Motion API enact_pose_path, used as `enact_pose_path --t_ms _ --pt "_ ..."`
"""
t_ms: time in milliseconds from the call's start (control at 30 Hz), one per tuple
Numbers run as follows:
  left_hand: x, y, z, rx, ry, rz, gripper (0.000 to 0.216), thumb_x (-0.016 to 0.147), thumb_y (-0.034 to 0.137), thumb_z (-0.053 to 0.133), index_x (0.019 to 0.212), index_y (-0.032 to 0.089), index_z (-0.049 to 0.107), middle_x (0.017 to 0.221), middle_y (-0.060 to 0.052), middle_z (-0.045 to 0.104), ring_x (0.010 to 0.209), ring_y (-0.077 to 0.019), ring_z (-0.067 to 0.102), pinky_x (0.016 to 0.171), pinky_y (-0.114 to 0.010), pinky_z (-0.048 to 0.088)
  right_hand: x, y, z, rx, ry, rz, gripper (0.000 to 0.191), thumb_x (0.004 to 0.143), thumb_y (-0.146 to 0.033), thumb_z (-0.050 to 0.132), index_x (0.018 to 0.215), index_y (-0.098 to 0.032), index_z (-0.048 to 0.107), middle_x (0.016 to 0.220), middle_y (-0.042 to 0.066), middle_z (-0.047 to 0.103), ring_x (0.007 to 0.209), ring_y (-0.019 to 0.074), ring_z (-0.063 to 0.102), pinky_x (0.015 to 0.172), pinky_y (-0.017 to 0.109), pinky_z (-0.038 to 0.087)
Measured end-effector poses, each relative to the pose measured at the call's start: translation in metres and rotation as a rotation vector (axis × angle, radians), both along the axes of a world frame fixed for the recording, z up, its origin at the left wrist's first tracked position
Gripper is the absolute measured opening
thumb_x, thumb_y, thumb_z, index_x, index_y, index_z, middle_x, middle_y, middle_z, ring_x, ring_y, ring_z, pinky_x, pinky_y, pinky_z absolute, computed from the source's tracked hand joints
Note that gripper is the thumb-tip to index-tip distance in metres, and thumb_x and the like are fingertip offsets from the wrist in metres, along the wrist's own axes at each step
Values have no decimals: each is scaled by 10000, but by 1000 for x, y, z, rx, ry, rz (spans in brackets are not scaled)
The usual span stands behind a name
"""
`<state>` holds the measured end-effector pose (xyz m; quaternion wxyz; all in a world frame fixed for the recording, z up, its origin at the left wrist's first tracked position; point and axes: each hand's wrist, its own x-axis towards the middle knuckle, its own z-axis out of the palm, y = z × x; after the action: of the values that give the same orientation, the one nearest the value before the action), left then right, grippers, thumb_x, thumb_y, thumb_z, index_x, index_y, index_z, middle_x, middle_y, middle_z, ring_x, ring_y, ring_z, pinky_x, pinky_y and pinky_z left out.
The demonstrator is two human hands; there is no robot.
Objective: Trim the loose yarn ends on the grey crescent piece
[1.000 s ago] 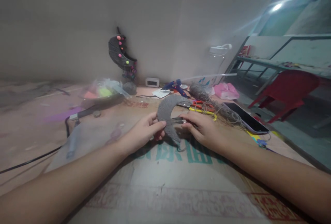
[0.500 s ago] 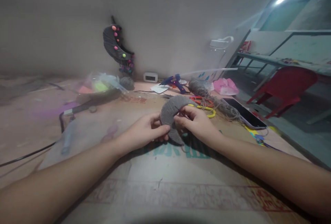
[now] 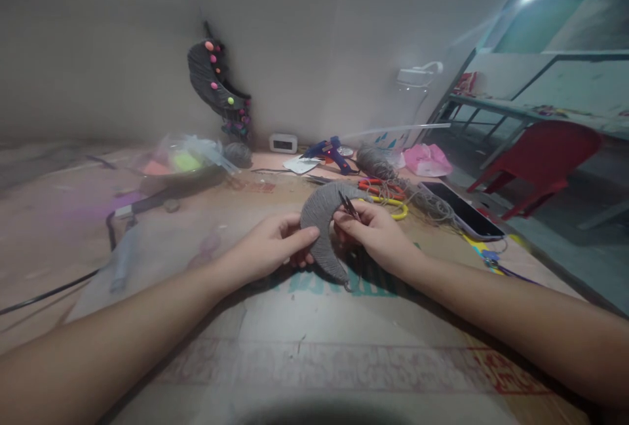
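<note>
Cardboard [image 3: 275, 330] nearest me, under grey yarn-wrapped crescent [image 3: 314, 222]. I see crescent held between both hands. Left hand [image 3: 291, 241]: thumb and fingers pinching its outer edge. Right hand [image 3: 366, 225], at its inner curve: thumb and fingers pinching small dark pointed tool [image 3: 348, 203]. Beyond crescent, leftward: bowl [image 3: 194, 178] holding orange pieces [image 3: 158, 167], lime pieces [image 3: 185, 162]. Beyond crescent, rightward: crumpled pink plastic [image 3: 426, 160]; clear bottle [image 3: 411, 107], white lid [image 3: 413, 76] on, contents unclear to me.
</note>
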<state>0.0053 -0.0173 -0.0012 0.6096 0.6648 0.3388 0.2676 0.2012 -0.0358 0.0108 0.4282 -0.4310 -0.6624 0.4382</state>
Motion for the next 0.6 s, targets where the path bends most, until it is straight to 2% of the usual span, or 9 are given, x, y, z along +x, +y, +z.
enact_pose_path --t_ms 167,300,467,600 --pt "-1 0 0 40 39 -9 308 853 445 579 793 146 620 627 -3 598 517 -97 521 463 -195 368 -2 -1 2 -79 10 -13 321 740 -454 680 688 -174 533 573 -48 469 524 92 435 509 236 359" --pt "0 0 0 55 -4 11 306 861 445 574 840 143 617 604 18 551 499 -89 505 458 -191 374 -3 -1 2 -100 -30 6 307 740 -430 681 683 -166 535 568 -53 466 526 84 434 516 228 361" --pt "0 0 0 54 8 -3 281 875 414 562 859 138 607 629 18 544 509 -79 502 474 -186 391 -5 0 0 -150 12 58 295 696 -403 716 782 -159 574 645 -37 524 564 93 480 532 233 400" --pt "-1 0 -2 69 24 -7 280 871 419 571 878 142 615 634 18 549 514 -82 510 468 -182 384 -1 0 1 -87 -88 63 245 798 -387 607 719 -171 525 613 -28 506 554 101 482 537 242 407"
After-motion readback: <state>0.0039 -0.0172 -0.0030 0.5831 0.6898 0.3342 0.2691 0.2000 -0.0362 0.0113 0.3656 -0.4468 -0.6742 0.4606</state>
